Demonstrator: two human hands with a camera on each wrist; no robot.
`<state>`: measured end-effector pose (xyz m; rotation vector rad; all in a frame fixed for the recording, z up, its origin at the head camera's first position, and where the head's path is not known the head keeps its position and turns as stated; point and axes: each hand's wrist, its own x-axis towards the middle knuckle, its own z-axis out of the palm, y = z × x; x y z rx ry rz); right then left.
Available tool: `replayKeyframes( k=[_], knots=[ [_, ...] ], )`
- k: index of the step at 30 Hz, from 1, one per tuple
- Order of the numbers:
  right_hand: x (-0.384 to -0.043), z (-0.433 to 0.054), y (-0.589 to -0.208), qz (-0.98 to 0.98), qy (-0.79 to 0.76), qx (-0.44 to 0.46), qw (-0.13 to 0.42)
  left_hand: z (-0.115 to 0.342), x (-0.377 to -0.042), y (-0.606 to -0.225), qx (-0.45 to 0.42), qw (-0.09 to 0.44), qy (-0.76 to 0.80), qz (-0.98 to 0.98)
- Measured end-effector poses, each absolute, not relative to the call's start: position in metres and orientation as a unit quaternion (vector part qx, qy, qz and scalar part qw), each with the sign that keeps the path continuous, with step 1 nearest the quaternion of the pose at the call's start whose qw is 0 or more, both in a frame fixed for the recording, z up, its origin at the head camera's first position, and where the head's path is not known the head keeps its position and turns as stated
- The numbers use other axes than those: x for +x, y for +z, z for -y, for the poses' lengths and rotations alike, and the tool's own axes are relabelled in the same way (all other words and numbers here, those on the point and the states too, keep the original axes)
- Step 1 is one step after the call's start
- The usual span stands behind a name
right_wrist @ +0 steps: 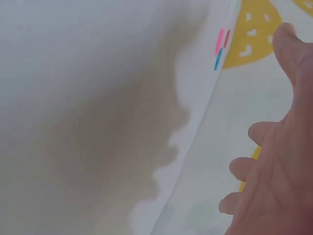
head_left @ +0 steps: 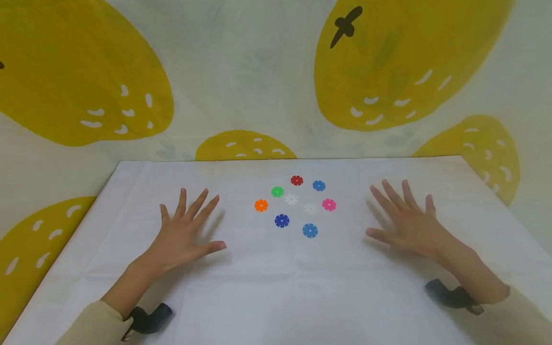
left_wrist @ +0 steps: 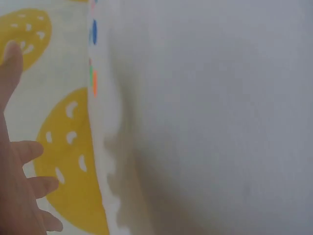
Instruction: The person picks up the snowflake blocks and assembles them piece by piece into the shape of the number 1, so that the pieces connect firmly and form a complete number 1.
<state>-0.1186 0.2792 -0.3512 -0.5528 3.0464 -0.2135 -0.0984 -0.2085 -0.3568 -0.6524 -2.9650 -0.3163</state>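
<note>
Several flat, notched plastic discs lie in a loose cluster on the white table, between the two hands. Among them are a red disc (head_left: 296, 180), a green disc (head_left: 277, 192), an orange disc (head_left: 260, 205), a dark blue disc (head_left: 282, 221), a pink disc (head_left: 329, 205), two lighter blue ones and two white ones. To the left of the cluster, my left hand (head_left: 178, 239) hovers palm down with fingers spread, holding nothing. My right hand (head_left: 407, 225) is spread the same way on the other side, apart from the discs.
A white cloth (head_left: 297, 297) covers the table. Behind it hangs a pale curtain with large yellow fruit shapes (head_left: 401, 62). Dark curved devices (head_left: 151, 320) sit at both wrists, below beige sleeves (head_left: 92, 326).
</note>
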Motion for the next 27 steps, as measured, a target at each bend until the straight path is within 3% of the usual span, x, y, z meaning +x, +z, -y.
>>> replayKeyframes(
  k=[19,27],
  knots=[
    [-0.107,-0.219,-0.339,-0.96,-0.185,-0.205,0.04,0.13,-0.108,-0.355,-0.234,0.084,-0.254,0.935],
    [-0.104,-0.198,-0.35,-0.93,-0.289,-0.224,0.037,0.104,-0.111,-0.361,-0.214,0.041,-0.341,0.914]
  ],
)
